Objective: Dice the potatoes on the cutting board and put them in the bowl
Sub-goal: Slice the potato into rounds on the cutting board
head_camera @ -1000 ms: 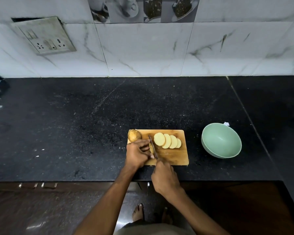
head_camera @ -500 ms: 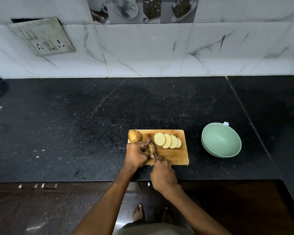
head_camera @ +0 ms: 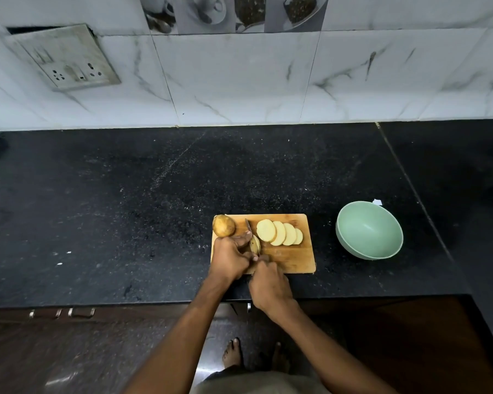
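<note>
A wooden cutting board (head_camera: 292,260) lies near the counter's front edge. A whole potato (head_camera: 223,225) sits on its far left corner. Several round potato slices (head_camera: 279,233) lean in a row across the board's upper middle. My left hand (head_camera: 230,257) grips a partly cut potato piece (head_camera: 256,244) on the board. My right hand (head_camera: 269,288) grips a knife, whose blade (head_camera: 248,225) runs through that piece, just left of the slices. A pale green bowl (head_camera: 369,230), with nothing in it, stands to the right of the board.
The black stone counter (head_camera: 125,209) stretches far to the left and behind the board. A tiled wall with a switch plate (head_camera: 66,58) rises at the back. A seam (head_camera: 410,177) crosses the counter right of the bowl. Drawer handles (head_camera: 69,312) sit below the front edge.
The knife blade has shifted slightly left and lower through the potato piece, and my hands have drawn closer together. The row of slices, whole potato and bowl have not moved.
</note>
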